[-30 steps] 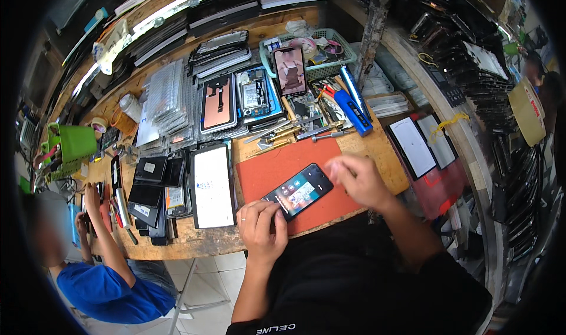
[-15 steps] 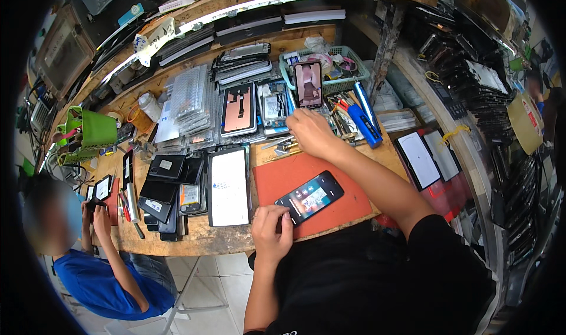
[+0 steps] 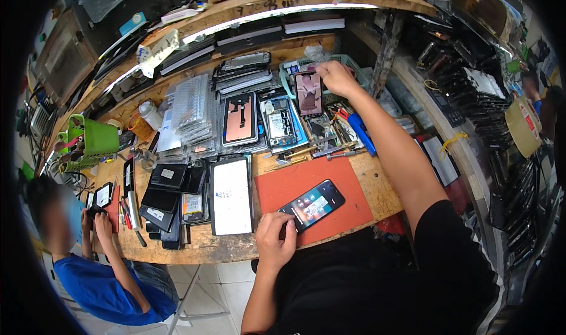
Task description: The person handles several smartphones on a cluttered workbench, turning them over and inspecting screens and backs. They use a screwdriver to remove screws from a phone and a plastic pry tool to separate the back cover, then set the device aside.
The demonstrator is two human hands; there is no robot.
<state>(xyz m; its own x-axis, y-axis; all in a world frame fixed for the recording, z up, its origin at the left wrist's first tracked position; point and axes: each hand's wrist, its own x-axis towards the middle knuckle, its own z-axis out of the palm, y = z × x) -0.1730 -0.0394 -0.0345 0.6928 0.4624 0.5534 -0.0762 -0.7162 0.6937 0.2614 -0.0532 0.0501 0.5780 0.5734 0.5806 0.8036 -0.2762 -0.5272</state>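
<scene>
A black smartphone (image 3: 311, 205) with a lit screen lies slanted on an orange-red mat (image 3: 348, 184). My left hand (image 3: 276, 237) is at its near left corner, fingers curled and thumb bent in against the edge. Farther back, a second smartphone (image 3: 308, 93) showing a picture leans upright against a green basket (image 3: 286, 81). My right hand (image 3: 337, 78) reaches out to its upper right corner, with the fingers closed there. The fingertips are partly hidden, so how firmly they hold is unclear.
Screwdrivers and tweezers (image 3: 300, 152), with a blue-handled tool (image 3: 361, 133), lie behind the mat. A white panel (image 3: 231, 196), stacked phones (image 3: 168, 196) and opened devices (image 3: 242, 120) stand left. A co-worker in blue (image 3: 118, 285) sits far left. Crammed shelving (image 3: 489, 122) rises right.
My right hand has moved up and away, from the tools below the leaning phone to that phone's upper right corner. My left hand keeps its place at the lying phone. The view has shifted slightly.
</scene>
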